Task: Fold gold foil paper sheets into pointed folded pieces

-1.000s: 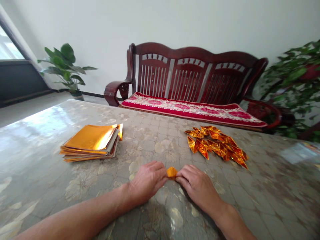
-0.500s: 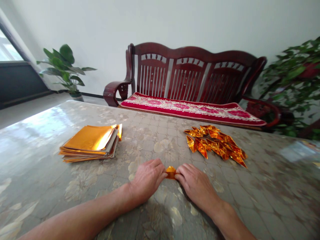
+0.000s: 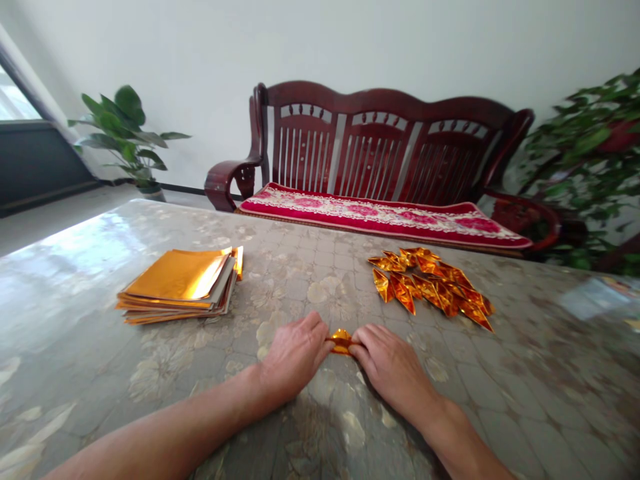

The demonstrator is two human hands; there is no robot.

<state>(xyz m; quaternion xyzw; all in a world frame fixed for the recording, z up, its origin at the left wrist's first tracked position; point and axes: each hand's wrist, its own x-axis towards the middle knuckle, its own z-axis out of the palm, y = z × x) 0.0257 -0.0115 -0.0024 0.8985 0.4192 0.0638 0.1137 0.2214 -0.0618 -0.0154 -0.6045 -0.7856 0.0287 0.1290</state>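
Observation:
Between my two hands is a small folded gold foil paper ingot (image 3: 341, 342), with a rounded bump showing in its middle. My left hand (image 3: 299, 350) pinches its left end, and my right hand (image 3: 387, 353) pinches the right end. Both ends are hidden by my fingers. Farther off to the right lies a cluster of finished-looking gold foil ingots (image 3: 435, 288) with pointed tips. To the left sits a stack of square gold foil paper sheets (image 3: 175, 277), its edges uneven.
A patterned cover lies over the table (image 3: 280, 273). At the right edge is a clear plastic bag (image 3: 597, 300). Beyond the table stand a dark red wooden bench (image 3: 375, 147) with a red floral cushion (image 3: 370, 212), and potted plants (image 3: 127, 127) to either side.
The ingot's bump and rim look slightly more opened out between my fingers. Both hands keep their pinch in nearly the same place. The whole view has shifted slightly.

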